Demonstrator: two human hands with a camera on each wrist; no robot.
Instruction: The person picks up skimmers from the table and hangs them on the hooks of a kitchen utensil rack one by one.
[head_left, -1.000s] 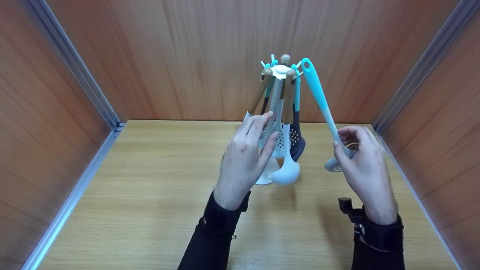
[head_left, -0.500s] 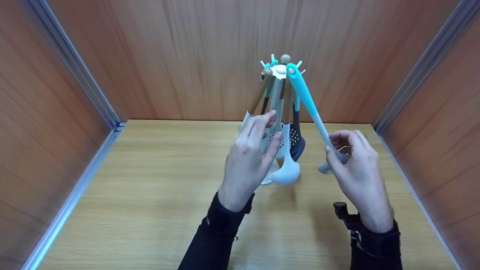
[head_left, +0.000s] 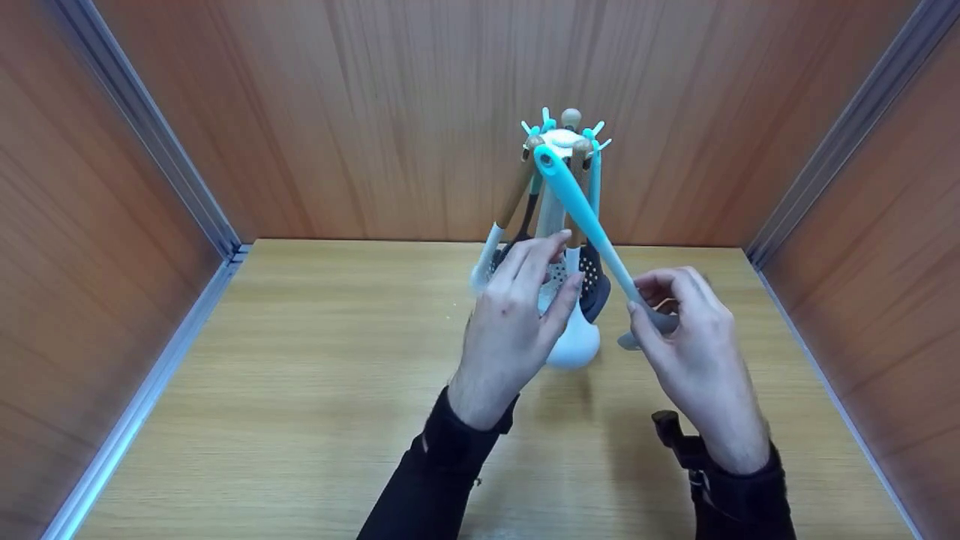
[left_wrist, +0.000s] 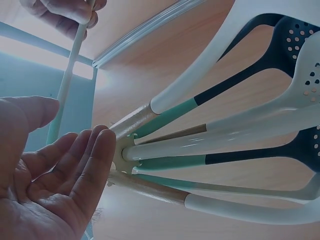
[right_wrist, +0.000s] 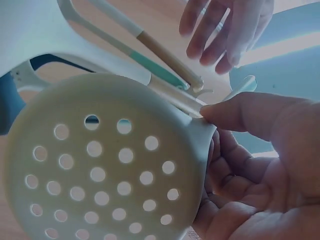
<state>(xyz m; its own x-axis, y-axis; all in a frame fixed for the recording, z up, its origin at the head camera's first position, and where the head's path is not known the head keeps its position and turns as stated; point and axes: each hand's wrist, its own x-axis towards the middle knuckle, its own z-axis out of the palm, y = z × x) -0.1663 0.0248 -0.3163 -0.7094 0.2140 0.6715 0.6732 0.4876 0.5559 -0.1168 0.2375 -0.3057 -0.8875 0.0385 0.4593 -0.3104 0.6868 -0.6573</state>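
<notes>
My right hand (head_left: 686, 337) pinches a skimmer (head_left: 589, 217) low on its neck, thumb against fingers. Its turquoise handle leans up and left, the holed end crossing in front of the utensil stand (head_left: 561, 138). Seen from the right wrist, the round perforated head (right_wrist: 100, 175) hangs beside the fingers. My left hand (head_left: 517, 322), fingers extended and thumb apart, hovers before the stand and holds nothing. In the left wrist view its fingertips (left_wrist: 105, 142) overlap a wooden handle; whether they touch it I cannot tell. A white ladle (head_left: 574, 346) hangs at the front, partly covered by that hand.
Several other utensils hang around the stand, including a dark slotted one (head_left: 596, 289) and a white one with a wooden handle (head_left: 487, 255). Wood-grain panels (head_left: 375, 120) enclose the wooden tabletop (head_left: 315, 360) at the back and sides.
My right hand has moved left and slightly toward me with the skimmer, whose handle end has passed from the stand's right side to its front. My left hand has shifted a little right.
</notes>
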